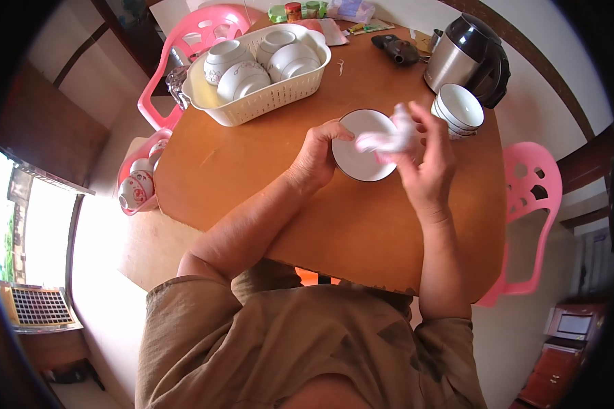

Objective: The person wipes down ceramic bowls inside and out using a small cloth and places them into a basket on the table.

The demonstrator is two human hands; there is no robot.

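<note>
While the left hand (314, 153) is closing its thumb over a white bowl's (365, 169) near-left rim, with its fingers mostly hidden behind, the right hand (430, 167) is partly curling around a blurred pink-and-white cloth (392, 140). The held bowl is facing upward, its left edge lying within the left grip and the cloth covering its right side. Handling is seemingly partway along: one bowl is being wiped, several are standing stacked (460, 109) beside the kettle (457, 51), and four are resting upside down in the basket (273, 102).
</note>
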